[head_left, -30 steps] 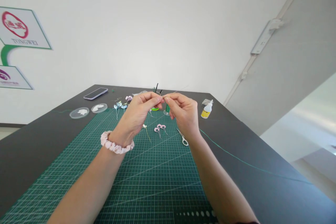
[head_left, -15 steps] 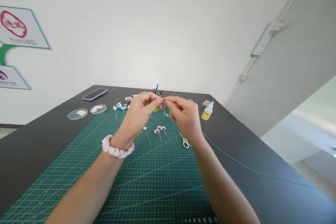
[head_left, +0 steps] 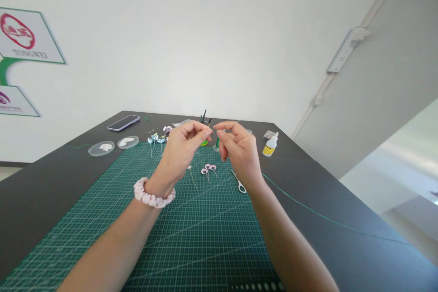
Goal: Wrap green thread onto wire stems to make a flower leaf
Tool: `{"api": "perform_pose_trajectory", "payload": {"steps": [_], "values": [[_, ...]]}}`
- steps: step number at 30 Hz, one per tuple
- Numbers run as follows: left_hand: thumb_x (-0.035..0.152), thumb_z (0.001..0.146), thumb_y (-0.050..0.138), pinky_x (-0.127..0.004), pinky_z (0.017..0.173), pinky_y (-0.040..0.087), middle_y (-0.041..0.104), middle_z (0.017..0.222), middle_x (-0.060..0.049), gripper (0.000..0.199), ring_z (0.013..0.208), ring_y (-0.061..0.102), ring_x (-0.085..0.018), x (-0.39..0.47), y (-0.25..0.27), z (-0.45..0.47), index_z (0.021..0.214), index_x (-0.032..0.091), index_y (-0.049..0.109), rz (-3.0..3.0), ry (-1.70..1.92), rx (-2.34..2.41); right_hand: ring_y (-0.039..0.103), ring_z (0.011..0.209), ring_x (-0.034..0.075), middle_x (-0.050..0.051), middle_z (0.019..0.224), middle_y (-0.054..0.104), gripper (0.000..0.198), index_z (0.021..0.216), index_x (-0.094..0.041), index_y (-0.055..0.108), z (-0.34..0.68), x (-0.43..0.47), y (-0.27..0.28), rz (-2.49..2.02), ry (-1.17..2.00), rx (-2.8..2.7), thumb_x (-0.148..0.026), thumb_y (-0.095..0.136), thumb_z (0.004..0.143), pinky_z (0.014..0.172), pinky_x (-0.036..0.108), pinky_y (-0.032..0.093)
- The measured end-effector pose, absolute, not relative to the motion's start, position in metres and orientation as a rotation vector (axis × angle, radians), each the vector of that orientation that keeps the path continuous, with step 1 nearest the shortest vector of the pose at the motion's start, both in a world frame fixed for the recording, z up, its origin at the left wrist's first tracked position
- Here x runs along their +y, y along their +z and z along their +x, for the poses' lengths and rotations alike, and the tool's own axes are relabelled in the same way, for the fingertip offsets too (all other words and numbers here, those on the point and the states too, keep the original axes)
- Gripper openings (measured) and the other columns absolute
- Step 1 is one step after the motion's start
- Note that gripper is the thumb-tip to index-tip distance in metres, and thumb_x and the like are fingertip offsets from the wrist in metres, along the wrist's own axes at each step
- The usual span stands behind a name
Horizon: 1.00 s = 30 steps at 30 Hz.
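My left hand (head_left: 186, 143), with a pale pink scrunchie (head_left: 153, 194) round its wrist, is raised over the mat and pinches something very thin between thumb and forefinger. What it is I cannot make out. Close to its right is my right hand (head_left: 237, 148), its forefinger stretched toward the left fingertips and a small gap between forefinger and thumb. The other fingers curl under. A thin line shows just behind the right knuckles. Below the hands, several pink looped petals on wire stems (head_left: 208, 169) lie on the green cutting mat (head_left: 198, 228), beside a white-tipped stem (head_left: 192, 177).
White-handled scissors (head_left: 241, 186) lie partly behind my right wrist. A glue bottle (head_left: 269, 145) stands to the right, and a green thread spool (head_left: 216, 145) behind my hands. Blue flowers (head_left: 156, 139), two dishes of white pieces (head_left: 101, 148) and a phone (head_left: 123, 122) lie left. Green cord (head_left: 318, 213) crosses the right side.
My right thumb and forefinger have parted from their pinch, and the right hand has shifted slightly left and up. My left hand keeps its pinch, nearly still.
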<state>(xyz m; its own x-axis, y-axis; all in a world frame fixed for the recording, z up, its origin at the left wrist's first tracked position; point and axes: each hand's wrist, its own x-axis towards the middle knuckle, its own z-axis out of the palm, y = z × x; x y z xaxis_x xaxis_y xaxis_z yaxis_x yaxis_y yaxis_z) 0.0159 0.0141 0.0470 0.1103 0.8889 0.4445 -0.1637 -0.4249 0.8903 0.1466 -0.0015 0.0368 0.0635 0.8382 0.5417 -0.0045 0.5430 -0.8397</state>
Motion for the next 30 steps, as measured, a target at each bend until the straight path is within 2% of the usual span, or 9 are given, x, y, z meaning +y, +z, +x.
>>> {"api": "perform_pose_trajectory", "payload": {"steps": [4, 18, 24, 30], "values": [[0.023, 0.071, 0.069, -0.026, 0.068, 0.046, 0.064, 0.066, 0.001, 0.008, 0.066, 0.057, -0.012, 0.0136, 0.0454, 0.0170, 0.066, 0.018, 0.067, 1.472, 1.499, 0.711, 0.036, 0.033, 0.006, -0.011, 0.037, 0.045, 0.008, 0.079, -0.021, 0.054, 0.1434, 0.0002, 0.0342, -0.738, 0.839, -1.324, -0.026, 0.058, 0.083, 0.036, 0.021, 0.029], [0.023, 0.073, 0.070, -0.026, 0.073, 0.047, 0.064, 0.065, 0.002, 0.008, 0.067, 0.057, -0.011, 0.0113, 0.0454, 0.0168, 0.065, 0.019, 0.067, 1.411, 1.414, 0.607, 0.033, 0.031, 0.005, -0.012, 0.036, 0.041, 0.012, 0.070, -0.021, 0.058, 0.1456, 0.0010, 0.0346, -0.652, 0.930, -1.265, -0.027, 0.067, 0.076, 0.034, 0.021, 0.028], [0.022, 0.071, 0.070, -0.027, 0.072, 0.047, 0.064, 0.066, 0.001, 0.007, 0.067, 0.058, -0.012, 0.0091, 0.0477, 0.0168, 0.065, 0.019, 0.067, 1.409, 1.438, 0.647, 0.033, 0.032, 0.005, -0.012, 0.037, 0.041, 0.011, 0.072, -0.021, 0.059, 0.1454, 0.0009, 0.0342, -0.653, 0.927, -1.272, -0.027, 0.067, 0.077, 0.034, 0.021, 0.029], [0.023, 0.071, 0.071, -0.026, 0.075, 0.045, 0.063, 0.065, 0.002, 0.009, 0.068, 0.056, -0.011, 0.0095, 0.0459, 0.0172, 0.064, 0.019, 0.067, 1.364, 1.378, 0.588, 0.031, 0.032, 0.005, -0.012, 0.037, 0.040, 0.014, 0.073, -0.021, 0.059, 0.1491, 0.0030, 0.0326, -0.587, 1.055, -1.264, -0.030, 0.069, 0.077, 0.034, 0.020, 0.028]]}}
